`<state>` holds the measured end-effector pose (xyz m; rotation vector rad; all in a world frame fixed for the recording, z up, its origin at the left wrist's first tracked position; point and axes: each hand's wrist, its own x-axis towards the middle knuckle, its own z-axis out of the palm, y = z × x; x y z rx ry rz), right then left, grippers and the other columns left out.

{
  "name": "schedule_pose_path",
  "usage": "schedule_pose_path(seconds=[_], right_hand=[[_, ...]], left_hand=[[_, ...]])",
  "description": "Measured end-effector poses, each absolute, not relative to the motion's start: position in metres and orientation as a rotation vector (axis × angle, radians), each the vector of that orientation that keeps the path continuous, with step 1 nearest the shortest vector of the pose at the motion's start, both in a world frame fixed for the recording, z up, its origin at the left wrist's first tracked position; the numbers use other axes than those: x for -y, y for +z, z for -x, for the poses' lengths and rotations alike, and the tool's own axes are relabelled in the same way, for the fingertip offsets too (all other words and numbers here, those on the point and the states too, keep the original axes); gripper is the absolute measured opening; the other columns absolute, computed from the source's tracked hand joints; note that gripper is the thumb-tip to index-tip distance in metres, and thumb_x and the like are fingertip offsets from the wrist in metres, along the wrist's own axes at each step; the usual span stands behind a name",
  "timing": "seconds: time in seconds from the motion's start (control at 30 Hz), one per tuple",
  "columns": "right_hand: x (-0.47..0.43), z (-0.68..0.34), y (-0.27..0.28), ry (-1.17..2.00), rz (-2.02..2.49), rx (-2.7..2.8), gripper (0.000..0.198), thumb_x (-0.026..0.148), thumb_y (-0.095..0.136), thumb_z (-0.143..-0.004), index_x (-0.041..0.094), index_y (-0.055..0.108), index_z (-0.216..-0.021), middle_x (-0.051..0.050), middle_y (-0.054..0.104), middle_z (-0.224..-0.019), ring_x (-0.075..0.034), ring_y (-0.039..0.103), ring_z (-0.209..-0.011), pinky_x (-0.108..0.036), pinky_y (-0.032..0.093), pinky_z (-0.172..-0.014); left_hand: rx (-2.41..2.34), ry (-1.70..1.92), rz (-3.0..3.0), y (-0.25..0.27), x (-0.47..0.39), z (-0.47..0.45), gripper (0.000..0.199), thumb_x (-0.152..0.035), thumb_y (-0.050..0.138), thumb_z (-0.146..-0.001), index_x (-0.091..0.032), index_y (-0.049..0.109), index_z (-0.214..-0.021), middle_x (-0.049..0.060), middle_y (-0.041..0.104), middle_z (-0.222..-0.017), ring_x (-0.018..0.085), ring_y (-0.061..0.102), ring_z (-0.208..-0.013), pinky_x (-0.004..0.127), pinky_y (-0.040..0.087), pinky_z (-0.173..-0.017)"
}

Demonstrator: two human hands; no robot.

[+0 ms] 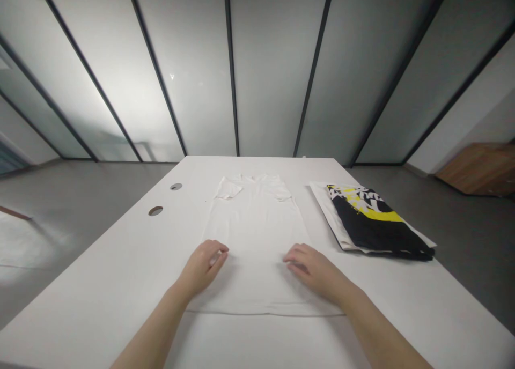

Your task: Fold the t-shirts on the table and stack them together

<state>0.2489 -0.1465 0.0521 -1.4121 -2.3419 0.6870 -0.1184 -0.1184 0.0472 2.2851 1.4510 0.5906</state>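
A white T-shirt (257, 229) lies spread flat on a white table (120, 283), its neckline at the far end and its hem towards me. Both sleeves are at the far end of the shirt. My left hand (204, 266) is over the lower left part of the shirt, fingers loosely bent and a gap between them and the thumb. Over the lower right part is my right hand (314, 267), bent in the same loose way. Neither hand holds anything, and shadows fall on the cloth beneath them. Whether the fingertips touch it, I cannot tell.
Folded clothes lie stacked at the table's right edge, a black, yellow and white garment (366, 224) above a white one (322, 208). Two round holes (155, 211) are cut in the tabletop at the left. Frosted glass panels (273, 68) stand behind the table.
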Motion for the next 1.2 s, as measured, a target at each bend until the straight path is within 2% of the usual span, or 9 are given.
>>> schedule_pose_path(seconds=[0.1,0.2,0.37,0.5,0.6,0.73,0.93,1.07,1.2], right_hand=[[0.139,-0.258,0.036,0.668,1.478,2.385,0.052,0.046,0.063,-0.1,0.028,0.064,-0.149,-0.01,0.045,-0.168,-0.033,0.034,-0.157,-0.05,0.026,-0.127],[0.139,-0.264,0.025,0.776,1.642,2.463,0.103,0.061,0.083,-0.08,0.034,0.037,-0.168,-0.006,0.01,-0.181,-0.04,0.001,-0.165,-0.058,0.011,-0.132],[0.145,-0.265,0.025,0.849,1.711,2.52,0.123,0.064,0.088,-0.071,0.034,0.023,-0.171,-0.008,-0.004,-0.18,-0.041,-0.009,-0.164,-0.057,0.004,-0.132],[0.148,-0.265,0.029,0.82,1.718,2.484,0.109,0.065,0.083,-0.079,0.034,0.032,-0.169,-0.008,0.005,-0.18,-0.04,-0.001,-0.165,-0.056,0.009,-0.132],[0.149,-0.264,0.032,0.732,1.76,2.407,0.079,0.06,0.065,-0.096,0.027,0.044,-0.165,-0.012,0.018,-0.179,-0.036,0.017,-0.164,-0.053,0.018,-0.131],[0.151,-0.258,0.038,0.603,1.775,2.374,0.059,0.046,0.061,-0.1,0.022,0.059,-0.154,-0.016,0.038,-0.171,-0.035,0.036,-0.156,-0.053,0.027,-0.127],[0.157,-0.246,0.056,0.66,1.634,2.382,0.03,0.035,0.059,-0.101,0.02,0.075,-0.121,-0.012,0.072,-0.126,-0.027,0.066,-0.114,-0.037,0.046,-0.1],[0.159,-0.24,0.062,0.718,1.706,2.293,0.021,0.036,0.059,-0.101,0.022,0.074,-0.102,-0.006,0.075,-0.098,-0.021,0.067,-0.087,-0.03,0.043,-0.077],[0.156,-0.237,0.053,0.615,1.614,2.287,0.022,0.034,0.057,-0.103,0.02,0.073,-0.107,-0.009,0.075,-0.106,-0.023,0.067,-0.1,-0.032,0.044,-0.087]], left_hand=[[-1.466,0.478,-2.446,0.031,0.116,0.119,0.043,-0.044,0.044,-0.107,-0.024,0.066,-0.138,0.012,0.066,-0.146,0.03,0.057,-0.138,0.048,0.043,-0.119],[-1.55,0.302,-2.546,0.017,0.117,0.121,0.059,-0.053,0.044,-0.107,-0.023,0.052,-0.157,0.014,0.043,-0.168,0.033,0.038,-0.157,0.054,0.03,-0.128],[-1.621,0.177,-2.598,0.005,0.119,0.123,0.068,-0.063,0.038,-0.108,-0.026,0.043,-0.164,0.014,0.03,-0.175,0.034,0.025,-0.162,0.055,0.022,-0.131],[-1.661,0.15,-2.597,0.003,0.12,0.126,0.07,-0.064,0.037,-0.107,-0.027,0.041,-0.166,0.014,0.027,-0.176,0.036,0.023,-0.163,0.058,0.021,-0.13],[-1.643,0.118,-2.607,0.003,0.12,0.13,0.07,-0.062,0.035,-0.108,-0.024,0.039,-0.167,0.014,0.026,-0.176,0.035,0.022,-0.163,0.057,0.02,-0.131],[-1.624,0.098,-2.602,0.01,0.126,0.138,0.07,-0.062,0.037,-0.107,-0.025,0.039,-0.167,0.014,0.029,-0.174,0.036,0.023,-0.163,0.059,0.02,-0.13],[-1.647,-0.279,-2.378,0.045,0.154,0.154,0.081,-0.066,0.048,-0.099,-0.027,0.035,-0.169,0.018,0.022,-0.176,0.047,0.023,-0.16,0.074,0.035,-0.116],[-1.6,-0.379,-2.274,0.077,0.155,0.15,0.072,-0.06,0.054,-0.095,-0.026,0.053,-0.158,0.019,0.047,-0.165,0.043,0.054,-0.144,0.062,0.045,-0.113],[-1.512,-0.105,-2.407,0.1,0.133,0.106,0.058,-0.059,0.054,-0.096,-0.024,0.067,-0.141,0.014,0.068,-0.146,0.036,0.064,-0.132,0.052,0.047,-0.112]])
